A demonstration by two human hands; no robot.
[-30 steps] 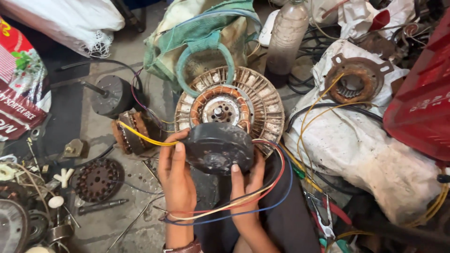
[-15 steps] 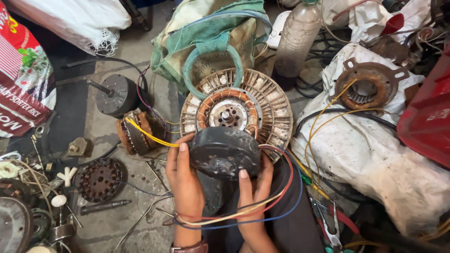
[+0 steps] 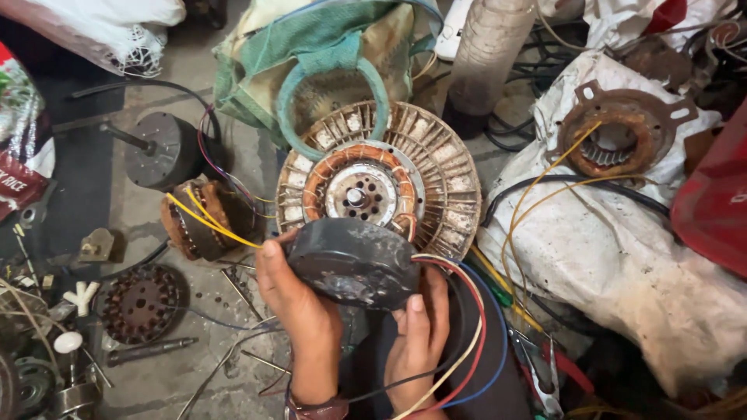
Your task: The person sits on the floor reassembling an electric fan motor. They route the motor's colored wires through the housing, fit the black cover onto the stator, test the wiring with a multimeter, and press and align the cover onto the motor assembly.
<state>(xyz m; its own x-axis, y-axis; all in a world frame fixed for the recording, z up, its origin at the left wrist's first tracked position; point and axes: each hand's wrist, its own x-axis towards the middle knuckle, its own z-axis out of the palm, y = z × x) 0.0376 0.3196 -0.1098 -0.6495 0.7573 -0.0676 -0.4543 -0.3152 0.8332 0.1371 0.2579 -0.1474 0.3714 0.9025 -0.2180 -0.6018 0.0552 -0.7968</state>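
1. Hands first: left hand (image 3: 299, 315) and right hand (image 3: 416, 342) cup a dark round motor housing (image 3: 354, 262) between them, fingers curled up its sides, thumbs on the rim. It sits low in the middle of the view, just in front of the big stator.
2. Housing looks like grimy cast metal, matte black with pale scuffs, shaped like a squat drum.
3. Red, blue and cream wires (image 3: 475, 342) loop out from its right side.
4. Stator (image 3: 379, 187) behind it is a flat slotted disc, copper windings ringing a shiny hub.
5. Smaller wound core (image 3: 198, 222) with yellow leads lies left on dusty concrete floor (image 3: 179, 373).
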